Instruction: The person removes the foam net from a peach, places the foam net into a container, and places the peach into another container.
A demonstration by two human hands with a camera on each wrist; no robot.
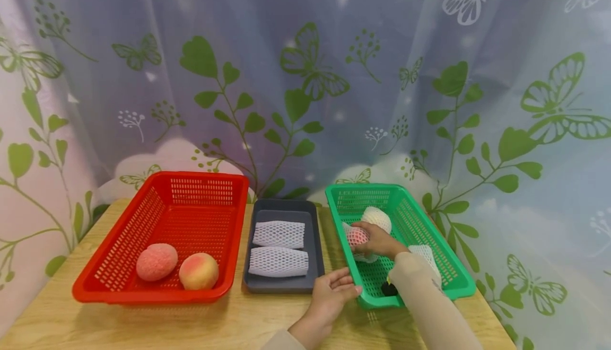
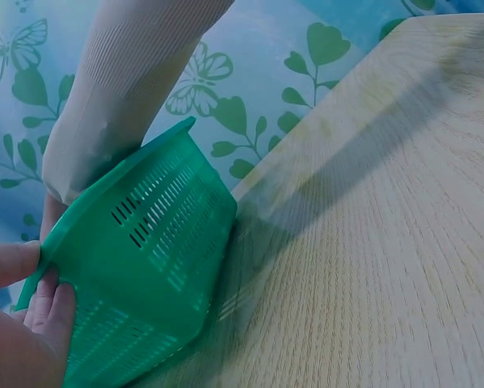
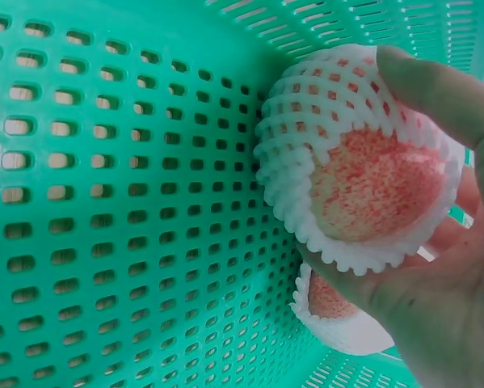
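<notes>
Inside the green basket (image 1: 382,302), my right hand (image 1: 382,241) grips a pink speckled peach (image 3: 379,186) partly covered by a white foam net (image 3: 314,113). Thumb and fingers lie on opposite sides of the fruit in the right wrist view. Below it rests another pink fruit (image 3: 329,299) in white foam. My left hand (image 1: 329,297) pinches the basket's front left rim, thumb above and fingers against the outer wall (image 2: 161,234). A cream-netted fruit (image 1: 377,218) lies behind the right hand. Another white-netted item (image 1: 425,257) is partly hidden by the right forearm.
At left, a red basket (image 1: 191,222) holds a pink textured fruit (image 1: 157,262) and a yellow-red peach (image 1: 199,271). Between the baskets, a grey tray (image 1: 284,286) carries two foam nets (image 1: 279,261). Something small and black (image 1: 389,288) lies near the green basket's front.
</notes>
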